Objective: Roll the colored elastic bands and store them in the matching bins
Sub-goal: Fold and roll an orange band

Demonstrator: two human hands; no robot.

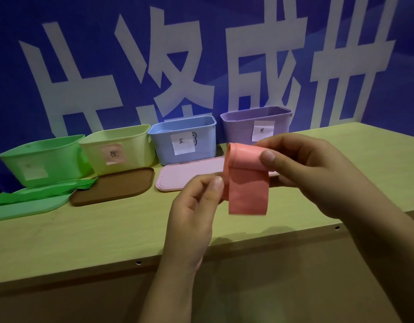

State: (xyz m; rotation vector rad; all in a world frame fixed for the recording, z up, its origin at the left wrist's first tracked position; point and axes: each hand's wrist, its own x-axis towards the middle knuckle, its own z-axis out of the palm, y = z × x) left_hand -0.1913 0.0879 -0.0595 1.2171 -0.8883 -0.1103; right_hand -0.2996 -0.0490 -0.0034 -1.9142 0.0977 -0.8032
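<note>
A pink elastic band point(248, 190) is held up above the table, partly rolled at its top with a flat tail hanging down. My right hand point(313, 176) pinches the rolled part with its thumb on top. My left hand point(196, 206) grips the band's left edge between thumb and fingers. Four bins stand in a row at the back: a green bin point(45, 157), a pale yellow bin point(117, 150) with a pink label, a blue bin point(182, 138) and a purple bin point(257, 124). A green band point(45, 192) lies flat at the left.
A green lid point(26, 209), a brown lid point(112, 186) and a pink lid point(189, 174) lie on the wooden table point(96, 229) in front of the bins. A blue wall with large white characters stands right behind the bins. The table's front edge runs below my hands.
</note>
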